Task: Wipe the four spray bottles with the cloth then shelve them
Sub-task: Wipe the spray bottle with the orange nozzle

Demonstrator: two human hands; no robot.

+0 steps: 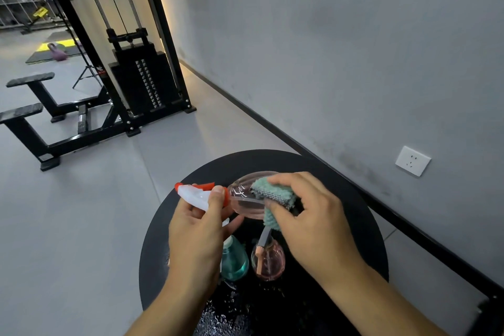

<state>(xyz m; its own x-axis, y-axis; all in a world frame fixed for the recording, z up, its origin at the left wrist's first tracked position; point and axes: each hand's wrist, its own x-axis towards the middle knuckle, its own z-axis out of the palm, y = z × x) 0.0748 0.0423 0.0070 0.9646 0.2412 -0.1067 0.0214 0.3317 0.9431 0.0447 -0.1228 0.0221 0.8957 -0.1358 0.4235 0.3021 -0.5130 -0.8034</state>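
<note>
My left hand [199, 237] grips the white and red spray head of a clear pink bottle [245, 193], held sideways over the round black table [362, 226]. Against the bottle's body my right hand [308, 215] holds a teal cloth [272, 196], fingers curled round it. Below my hands two more spray bottles stand on the table: a teal one [234, 262], partly hidden by my left hand, and a small pink one [270, 259] with a grey and copper nozzle. A fourth bottle is not visible.
Water drops [223, 314] lie on the table's near part. A grey wall with a white socket [412, 161] runs along the right. A black cable weight machine [141, 81] and its bench stand on the grey floor at the left.
</note>
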